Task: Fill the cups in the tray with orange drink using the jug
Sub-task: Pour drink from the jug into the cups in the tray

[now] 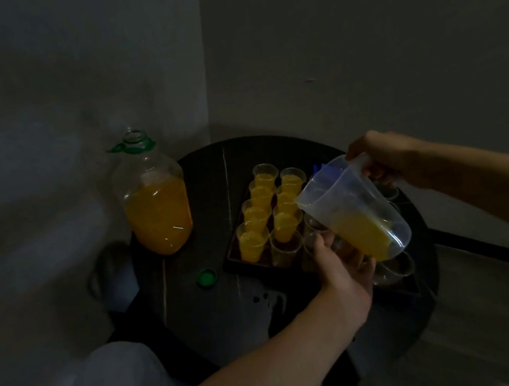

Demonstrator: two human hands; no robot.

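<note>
**A:** Where is the jug?

**B:** The jug [359, 209] is in the air over the tray's [231, 258] right half, tilted with its spout toward the left. The drink [365, 237] sits at the base end, short of the spout, and no stream shows. I judge a pour is about to start.

**A:** Hands?

**B:** The right hand [385, 162] is wrapped round the handle, likely so the wrist can set the tilt. The left hand [345, 271] reaches in under the jug's base at the tray's near edge. Its fingers are partly hidden behind the jug, so I cannot tell whether it props the base or steadies a cup (poor light doesn't help).

**A:** Cups?

**B:** The filled cups [254, 239] stand in two rows along the tray's left edge. The empty cups [285, 249] are at the near edge, with more under the jug. The right half is probably the part not yet filled.

**A:** What else is on the table [227, 324]?

**B:** An open, roughly half-full bottle [155, 208] stands at the far left edge, off the tray, probably kept close for refilling the jug. Its green cap [206, 277] lies just beside the tray's near left corner.
</note>
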